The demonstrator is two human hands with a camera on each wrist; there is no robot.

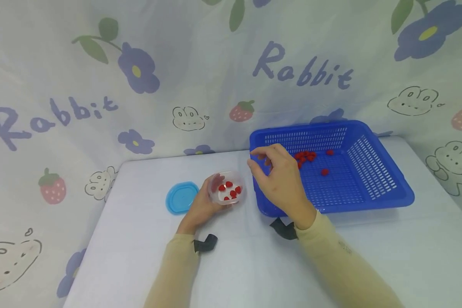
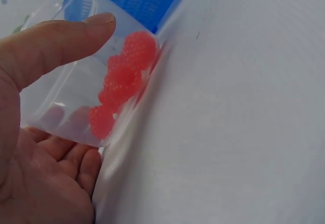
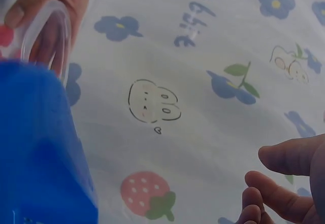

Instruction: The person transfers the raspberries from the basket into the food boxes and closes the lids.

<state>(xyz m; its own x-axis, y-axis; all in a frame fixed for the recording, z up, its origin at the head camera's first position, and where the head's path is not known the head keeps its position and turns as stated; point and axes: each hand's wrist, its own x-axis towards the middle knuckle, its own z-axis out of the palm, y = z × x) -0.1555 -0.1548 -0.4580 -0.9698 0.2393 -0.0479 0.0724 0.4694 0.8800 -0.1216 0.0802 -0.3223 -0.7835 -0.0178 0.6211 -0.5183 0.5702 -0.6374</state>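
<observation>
My left hand (image 1: 204, 206) grips a small clear plastic tub (image 2: 76, 82) that stands on the white table, thumb on the near side and fingers round the far side. Several red toy raspberries (image 2: 122, 79) lie on the bottom of the tub. Over the left rim of the blue basket (image 1: 373, 204) is my right hand (image 1: 282, 182), its thumb and fingers apart and loosely bent, with nothing between them. More red raspberries (image 1: 307, 156) lie inside the basket, most in a cluster near its back left, partly hidden behind that hand.
A light blue lid (image 1: 181, 198) lies on the table just left of the tub, partly behind the left hand. The white table (image 1: 238, 265) ends at a printed cloth backdrop (image 1: 215, 64). The basket takes up the table's back right, its slotted walls higher than the raspberries.
</observation>
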